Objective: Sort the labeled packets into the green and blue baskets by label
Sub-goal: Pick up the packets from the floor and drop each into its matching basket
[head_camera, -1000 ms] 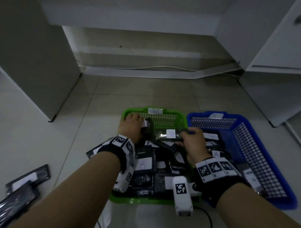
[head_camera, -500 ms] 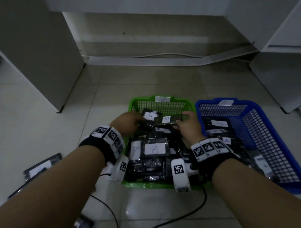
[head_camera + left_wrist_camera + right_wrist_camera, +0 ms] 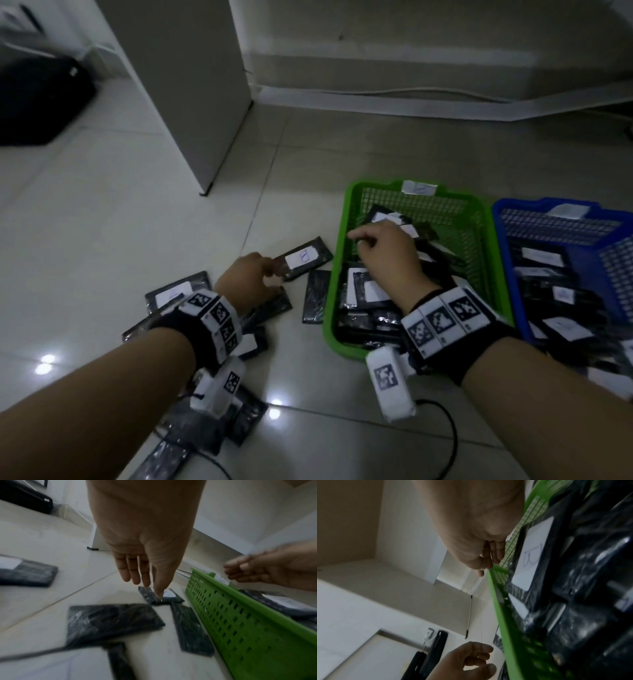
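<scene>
My left hand (image 3: 251,274), fingers straight, touches labeled packet (image 3: 305,258) on floor at 9 o'clock of green basket (image 3: 337,274). My right hand (image 3: 383,255) loosely curled over basket, empty. Packet looks light, thin, slick-wrapped, floppy; best pinched at near edge. Label scrawl unreadable; blue basket (image 3: 500,240) cut off at 3 o'clock.

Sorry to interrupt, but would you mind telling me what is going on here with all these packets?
A person is sorting labelled black packets on the floor into two baskets. The left hand reaches down to a labelled packet lying beside the green basket, fingertips at its edge. The right hand hovers loosely curled over the green basket, holding nothing. The blue basket already holds packets too.
</scene>
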The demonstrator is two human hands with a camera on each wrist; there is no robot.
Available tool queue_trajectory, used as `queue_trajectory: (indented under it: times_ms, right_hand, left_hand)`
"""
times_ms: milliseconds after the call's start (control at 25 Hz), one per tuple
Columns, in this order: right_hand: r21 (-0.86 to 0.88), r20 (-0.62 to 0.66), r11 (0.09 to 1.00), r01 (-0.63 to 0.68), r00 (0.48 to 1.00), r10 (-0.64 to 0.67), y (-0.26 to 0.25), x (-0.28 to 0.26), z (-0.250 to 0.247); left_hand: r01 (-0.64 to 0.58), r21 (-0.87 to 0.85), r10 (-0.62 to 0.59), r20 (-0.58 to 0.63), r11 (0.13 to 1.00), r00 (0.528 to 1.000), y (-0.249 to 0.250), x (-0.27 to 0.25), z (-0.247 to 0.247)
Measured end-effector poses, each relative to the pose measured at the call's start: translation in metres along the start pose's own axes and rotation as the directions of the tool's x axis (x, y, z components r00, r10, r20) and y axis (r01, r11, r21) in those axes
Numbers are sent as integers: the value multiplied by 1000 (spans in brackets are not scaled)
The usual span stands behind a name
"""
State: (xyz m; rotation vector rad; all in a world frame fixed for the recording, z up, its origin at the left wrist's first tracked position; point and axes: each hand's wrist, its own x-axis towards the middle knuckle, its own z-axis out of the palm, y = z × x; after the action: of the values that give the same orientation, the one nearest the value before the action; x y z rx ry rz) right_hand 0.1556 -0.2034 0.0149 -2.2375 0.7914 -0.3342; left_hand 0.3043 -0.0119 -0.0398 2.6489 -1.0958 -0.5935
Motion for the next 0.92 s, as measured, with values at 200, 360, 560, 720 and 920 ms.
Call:
queue_trajectory:
  times_ms: [200,360,560,720,920]
  right_hand:
    - [-120,270,974,192,951,-154,-38,-19,53]
    - [-278,448,945,174,894,-33,-45,-31,92]
    - [-205,663,906,371,733,-150,-44,-66,144]
    - [-236,684,815,529,686,-248,-39,-86,165]
    - [-50,483,984,173,866,-128,-51,-57,143]
  left_hand:
    - [78,88,-87,102,993,991,-26,-37,30]
    - [174,-201,-169,45,964,985,-40,-44,4]
    - [295,-852,-250,200,434,947,-70,-63,-20]
    - [293,-918,-136,265,268,955,-71,-87,-29]
    - [186,-958,-183,147,217,972,-62,-94,-38]
